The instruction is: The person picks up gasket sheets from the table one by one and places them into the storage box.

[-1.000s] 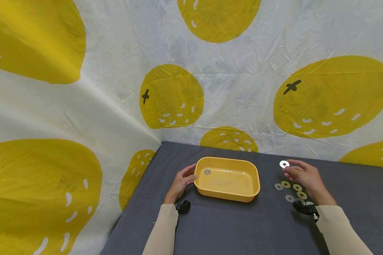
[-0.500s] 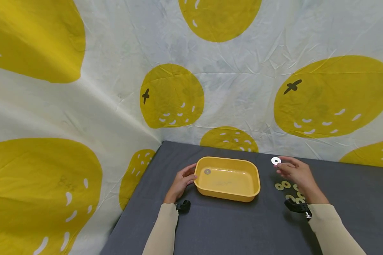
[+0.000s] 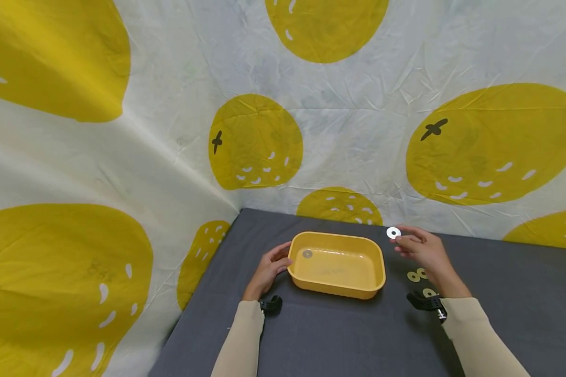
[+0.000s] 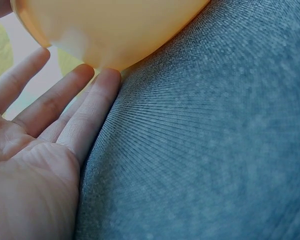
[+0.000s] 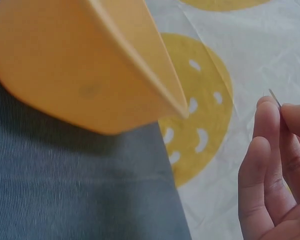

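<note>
Silver washer (image 3: 393,233) is pinched by right hand (image 3: 423,251) above desk (image 3: 339,335), beside yellow tray (image 3: 379,262). Tray's left end is touched by spread left hand (image 3: 269,269).

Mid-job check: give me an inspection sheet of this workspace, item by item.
Surface: dark grey table.
Job's things: silver washer held above the table, just right of the yellow tray; one washer in tray.
Clutter: loose washers on the table under the right hand.
Hands: right hand pinches the silver washer; left hand rests straight-fingered against the tray's left wall.
Cables: nothing seen.
Surroundings: white backdrop with yellow fruit print.
</note>
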Available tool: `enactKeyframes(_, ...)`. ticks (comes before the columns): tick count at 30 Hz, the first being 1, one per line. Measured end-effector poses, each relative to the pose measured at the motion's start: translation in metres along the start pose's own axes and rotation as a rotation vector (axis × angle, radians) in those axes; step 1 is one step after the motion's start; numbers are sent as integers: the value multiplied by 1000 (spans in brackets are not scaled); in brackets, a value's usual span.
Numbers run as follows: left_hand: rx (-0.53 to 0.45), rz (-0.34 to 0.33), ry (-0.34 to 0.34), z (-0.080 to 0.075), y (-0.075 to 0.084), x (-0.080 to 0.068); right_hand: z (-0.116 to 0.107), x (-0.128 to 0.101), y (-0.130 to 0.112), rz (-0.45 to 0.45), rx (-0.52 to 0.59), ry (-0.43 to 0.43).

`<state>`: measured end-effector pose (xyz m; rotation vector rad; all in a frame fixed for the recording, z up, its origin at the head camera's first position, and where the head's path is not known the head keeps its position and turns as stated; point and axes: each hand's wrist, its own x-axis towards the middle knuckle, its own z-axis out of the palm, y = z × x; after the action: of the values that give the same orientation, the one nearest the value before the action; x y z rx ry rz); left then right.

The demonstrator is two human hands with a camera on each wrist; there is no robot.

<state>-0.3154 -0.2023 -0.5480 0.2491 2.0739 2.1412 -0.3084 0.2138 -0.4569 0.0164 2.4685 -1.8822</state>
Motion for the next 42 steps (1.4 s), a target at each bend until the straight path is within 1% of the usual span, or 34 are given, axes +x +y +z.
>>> enactKeyframes(6,-4,-8,2,0,0,1,13,0,-9,-3,4,-1)
enactKeyframes(11,-2,-2,4,-1,0,2,24,1,-18,-14,41,-28)
enactKeyframes(18,-1,6,3,0,1,0,43,4,-28,-13,66,-59)
enactKeyframes(24,-3,4,-1,0,2,1,60,7,-30,-23,92,-60)
enactKeyframes(28,4,-2,4,-1,1,1,70,7,-31,-30,130,-68)
enactKeyframes(34,8,-2,3,-1,0,1,83,6,-32,-10,185,-64)
enactKeyframes(42,2,-2,2,-1,0,1,101,9,-29,12,202,-58)
